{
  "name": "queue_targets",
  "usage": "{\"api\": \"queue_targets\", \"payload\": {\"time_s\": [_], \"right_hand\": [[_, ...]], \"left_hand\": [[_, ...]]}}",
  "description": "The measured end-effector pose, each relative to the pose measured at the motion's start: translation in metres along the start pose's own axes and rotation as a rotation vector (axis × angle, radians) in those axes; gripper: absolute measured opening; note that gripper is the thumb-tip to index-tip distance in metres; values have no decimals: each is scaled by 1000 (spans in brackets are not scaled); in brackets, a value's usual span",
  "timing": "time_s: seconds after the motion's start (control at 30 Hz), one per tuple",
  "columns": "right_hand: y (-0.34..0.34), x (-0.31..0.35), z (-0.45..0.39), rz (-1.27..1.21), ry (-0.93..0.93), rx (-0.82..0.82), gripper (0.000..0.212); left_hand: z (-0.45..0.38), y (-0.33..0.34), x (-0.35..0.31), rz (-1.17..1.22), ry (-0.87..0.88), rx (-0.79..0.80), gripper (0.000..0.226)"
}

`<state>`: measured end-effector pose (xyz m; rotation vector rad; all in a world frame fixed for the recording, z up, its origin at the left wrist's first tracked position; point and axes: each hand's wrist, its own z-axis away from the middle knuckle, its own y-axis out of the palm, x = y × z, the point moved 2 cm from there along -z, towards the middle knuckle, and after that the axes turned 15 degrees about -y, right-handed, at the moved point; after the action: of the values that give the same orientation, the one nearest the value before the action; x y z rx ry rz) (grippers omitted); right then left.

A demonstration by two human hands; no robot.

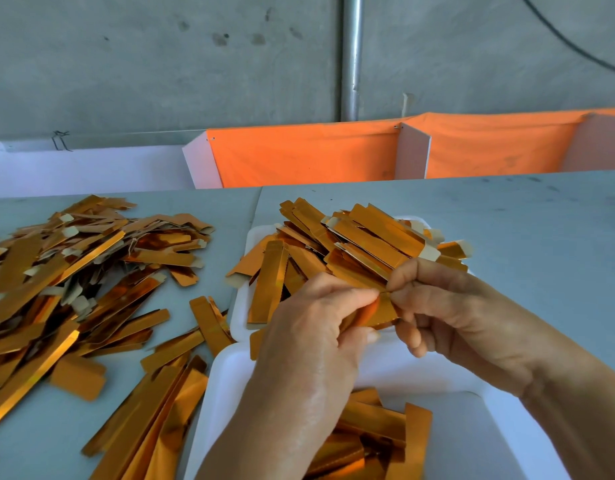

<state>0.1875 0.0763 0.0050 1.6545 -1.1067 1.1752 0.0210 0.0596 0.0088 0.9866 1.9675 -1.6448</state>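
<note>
Work looks midway: my left hand [309,327] and right hand [448,306] fingers pinch one gold carton [372,315]; left pile [74,271] waits flat, far tray [238,306] holds shaped ones.

The view comes from the person's head, looking forward and down over the grey table [528,223]. It sits so near that the left hand [309,317] and right hand [448,317] fill the near middle, forearms running off the near edge. It faces the far concrete wall [160,64], with the orange cloth [306,157] along the table's far side, and the wide lens takes in the pile of gold strips [74,271] at the left.
</note>
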Motion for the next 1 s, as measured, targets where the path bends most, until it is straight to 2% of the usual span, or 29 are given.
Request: {"api": "queue_targets", "payload": {"time_s": [0.13,0.3,0.43,0.67,0.8,0.9,1.0], "right_hand": [[-3,-3,0,-204,-20,12,6],[-4,-4,0,-345,12,31,37],[-3,-6,-1,-248,5,38,28],[-2,-8,-1,-336,44,54,34],[-1,-7,0,-303,113,73,37],[0,-11,2,-282,247,121,56],[0,-7,4,-321,265,190,54]], "left_hand": [[-1,-3,0,114,6,37,40],[-1,-4,-2,221,9,71,37],[-2,-2,1,293,-39,107,34],[-1,-3,2,420,-109,165,33],[0,-1,1,386,-109,138,35],[0,0,-2,312,-59,65,33],[3,0,-9,171,22,3,33]]}}
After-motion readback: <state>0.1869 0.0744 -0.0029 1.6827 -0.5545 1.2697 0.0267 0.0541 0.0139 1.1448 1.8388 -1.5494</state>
